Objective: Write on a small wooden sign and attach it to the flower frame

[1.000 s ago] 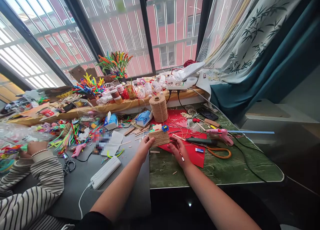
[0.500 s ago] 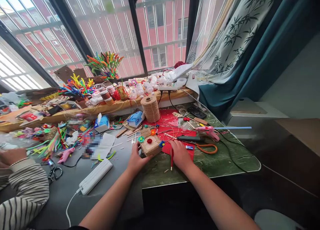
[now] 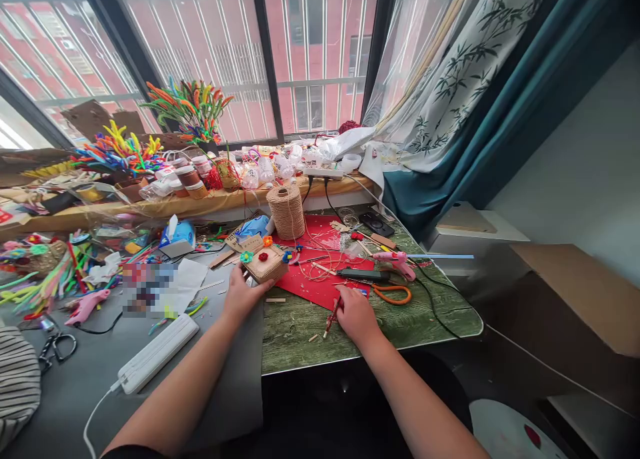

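My left hand [image 3: 243, 296] is closed on the near left side of a small twine-wrapped box [image 3: 270, 270] with yarn flowers on its top and corners. A red flower [image 3: 263, 257] sits at the middle of the box top. My right hand [image 3: 357, 316] is at the near edge of the red sheet [image 3: 313, 289], its fingers closed round a thin red pencil [image 3: 331, 320] that slants down to the left. Beside the right hand lie orange-handled scissors [image 3: 393, 295] and a dark green cutter [image 3: 363, 274].
A twine spool [image 3: 286, 214] stands behind the box. A pink glue gun [image 3: 396, 262] lies on the right, its cord trailing over the green table [image 3: 435, 319]. A white power strip [image 3: 159, 354] lies left of my forearm. A co-worker's striped sleeve [image 3: 17, 386] shows far left.
The view has swung to the right. My left hand has shifted the box left and slightly away, baring a small wooden strip. The pencil in my right hand has tilted from near upright to slanted.
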`<act>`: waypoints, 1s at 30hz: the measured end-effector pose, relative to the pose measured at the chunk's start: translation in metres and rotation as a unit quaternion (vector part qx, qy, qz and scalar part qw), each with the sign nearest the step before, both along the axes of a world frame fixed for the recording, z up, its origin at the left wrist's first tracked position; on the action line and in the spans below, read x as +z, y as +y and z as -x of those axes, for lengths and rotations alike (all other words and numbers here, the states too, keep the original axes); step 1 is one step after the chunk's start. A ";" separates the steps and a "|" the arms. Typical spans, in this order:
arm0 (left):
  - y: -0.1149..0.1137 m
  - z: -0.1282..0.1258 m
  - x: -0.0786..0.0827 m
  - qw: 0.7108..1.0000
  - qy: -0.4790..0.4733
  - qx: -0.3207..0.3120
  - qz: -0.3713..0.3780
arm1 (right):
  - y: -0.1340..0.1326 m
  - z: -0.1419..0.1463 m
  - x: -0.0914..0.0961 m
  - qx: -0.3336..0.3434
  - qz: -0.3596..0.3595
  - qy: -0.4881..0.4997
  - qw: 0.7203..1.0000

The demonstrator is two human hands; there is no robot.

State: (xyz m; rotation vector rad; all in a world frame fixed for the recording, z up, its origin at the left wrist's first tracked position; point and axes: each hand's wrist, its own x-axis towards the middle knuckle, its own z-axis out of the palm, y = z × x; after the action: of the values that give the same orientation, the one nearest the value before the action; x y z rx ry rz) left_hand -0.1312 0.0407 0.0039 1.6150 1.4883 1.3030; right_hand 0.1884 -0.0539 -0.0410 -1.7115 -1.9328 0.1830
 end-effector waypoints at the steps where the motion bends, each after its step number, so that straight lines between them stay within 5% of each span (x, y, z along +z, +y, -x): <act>1: 0.002 -0.003 -0.001 1.000 -0.002 -0.004 -0.002 | 0.000 -0.001 -0.001 -0.003 0.002 -0.003 1.000; 10: 0.002 -0.003 -0.014 0.998 0.056 -0.035 -0.015 | -0.001 -0.004 -0.011 -0.024 0.017 -0.012 1.000; 17: 0.010 0.069 0.005 0.986 0.165 0.017 -0.035 | -0.002 -0.007 -0.010 -0.021 0.013 0.065 0.998; 22: 0.035 0.131 0.022 0.961 0.274 0.023 0.034 | -0.007 -0.008 -0.007 -0.034 0.018 0.127 0.991; 30: 0.051 0.137 0.024 0.938 0.343 0.008 0.056 | -0.008 -0.004 -0.005 -0.053 0.004 0.123 0.991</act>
State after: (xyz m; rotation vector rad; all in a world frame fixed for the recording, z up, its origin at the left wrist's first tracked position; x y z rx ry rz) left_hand -0.2680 0.0920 0.0278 2.1007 1.9224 0.6504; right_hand 0.1924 -0.0614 -0.0462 -1.7050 -1.6606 0.3451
